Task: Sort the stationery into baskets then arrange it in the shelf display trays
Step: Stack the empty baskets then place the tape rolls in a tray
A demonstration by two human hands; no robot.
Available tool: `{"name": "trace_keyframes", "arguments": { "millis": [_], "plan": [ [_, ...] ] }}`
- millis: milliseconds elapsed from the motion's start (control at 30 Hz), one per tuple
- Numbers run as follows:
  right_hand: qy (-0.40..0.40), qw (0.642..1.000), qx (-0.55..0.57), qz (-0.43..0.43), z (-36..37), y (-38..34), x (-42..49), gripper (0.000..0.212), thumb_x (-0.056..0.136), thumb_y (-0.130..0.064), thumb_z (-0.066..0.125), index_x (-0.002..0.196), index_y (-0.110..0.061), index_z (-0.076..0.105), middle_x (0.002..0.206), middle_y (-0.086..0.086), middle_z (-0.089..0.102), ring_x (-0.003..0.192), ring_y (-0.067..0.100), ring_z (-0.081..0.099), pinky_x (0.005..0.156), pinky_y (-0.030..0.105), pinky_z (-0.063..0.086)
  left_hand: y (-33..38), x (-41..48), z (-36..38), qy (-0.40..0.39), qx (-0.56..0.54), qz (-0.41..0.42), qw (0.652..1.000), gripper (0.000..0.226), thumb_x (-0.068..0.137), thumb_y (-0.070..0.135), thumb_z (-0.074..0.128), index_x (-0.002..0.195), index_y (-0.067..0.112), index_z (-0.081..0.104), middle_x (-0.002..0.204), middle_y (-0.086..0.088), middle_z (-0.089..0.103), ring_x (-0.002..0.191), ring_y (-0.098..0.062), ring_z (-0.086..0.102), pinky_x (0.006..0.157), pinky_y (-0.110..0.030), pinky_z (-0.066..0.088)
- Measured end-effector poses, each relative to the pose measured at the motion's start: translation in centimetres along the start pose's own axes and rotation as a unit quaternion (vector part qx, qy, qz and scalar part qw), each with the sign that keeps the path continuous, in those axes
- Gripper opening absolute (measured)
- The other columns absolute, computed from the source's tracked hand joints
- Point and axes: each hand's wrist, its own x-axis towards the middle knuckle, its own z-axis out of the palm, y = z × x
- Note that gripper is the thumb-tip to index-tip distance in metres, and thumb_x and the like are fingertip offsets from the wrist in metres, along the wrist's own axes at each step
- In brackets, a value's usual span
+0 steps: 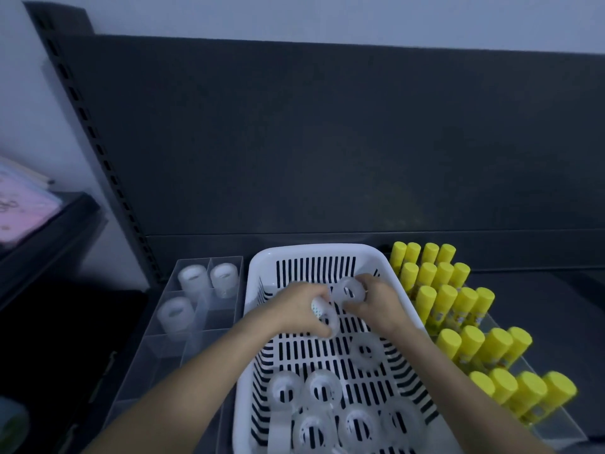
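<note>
Loose tape rolls (322, 388) lie clustered at the near end of the white slotted basket (314, 251), which stands on the shelf (540, 290). One further roll (365, 352) lies flat at mid-basket. Both hands work over the far half of the basket. Left hand (299, 309): fingers curled round an on-edge roll (324, 315). Right hand (376, 303): fingers curled on a second roll (348, 291), just beside the first. Left of the basket, the clear divided tray (209, 259) holds stored rolls (193, 280) in three far compartments. Right of the basket, yellow-capped glue sticks (458, 299) stand in tiered rows.
</note>
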Motion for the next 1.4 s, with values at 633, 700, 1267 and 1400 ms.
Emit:
{"name": "trace_keyframes", "arguments": {
  "millis": [633, 700, 1267, 1400],
  "plan": [
    [-0.196, 0.914, -0.27, -0.232, 8.0, -18.6, 0.5, 0.032, 0.08, -0.026, 0.064, 0.104, -0.007, 0.057, 0.11, 0.012, 0.06, 0.102, 0.028, 0.057, 0.073, 0.029, 0.039, -13.6, -16.0, -8.3, 0.266, -0.148, -0.145, 0.941, 0.028, 0.065, 0.018, 0.081, 0.084, 0.015, 0.06, 0.068, 0.007, 0.058, 0.058, -0.001, 0.05, 0.054, -0.013, 0.039],
    [-0.202, 0.879, -0.36, -0.241, 9.1, -19.1, 0.6, 0.03, 0.082, -0.024, 0.062, 0.106, -0.007, 0.058, 0.112, 0.012, 0.06, 0.105, 0.028, 0.057, 0.075, 0.029, 0.037, -14.2, -16.5, -8.1, 0.265, -0.153, -0.144, 0.941, 0.026, 0.065, 0.015, 0.08, 0.083, 0.014, 0.06, 0.067, 0.008, 0.057, 0.055, 0.004, 0.05, 0.051, -0.009, 0.039],
    [-0.233, 0.935, -0.013, -0.269, 8.4, -19.0, -1.7, 0.071, 0.076, -0.026, 0.075, 0.138, -0.02, 0.041, 0.13, -0.002, 0.051, 0.107, 0.008, 0.047, 0.091, 0.019, 0.037, -14.1, -13.5, -7.9, 0.222, -0.195, -0.117, 0.948, 0.033, 0.064, 0.023, 0.079, 0.075, 0.039, 0.052, 0.081, 0.01, 0.056, 0.073, -0.006, 0.052, 0.062, -0.019, 0.041],
    [-0.185, 0.935, -0.03, -0.301, 9.0, -18.8, -2.0, 0.068, 0.078, -0.027, 0.073, 0.137, -0.021, 0.041, 0.126, 0.0, 0.05, 0.116, 0.014, 0.046, 0.098, 0.023, 0.037, -13.2, -12.8, -7.9, 0.189, -0.253, -0.107, 0.943, 0.028, 0.067, 0.021, 0.079, 0.082, 0.031, 0.056, 0.08, 0.009, 0.055, 0.071, -0.005, 0.052, 0.062, -0.021, 0.044]
  ]
}}
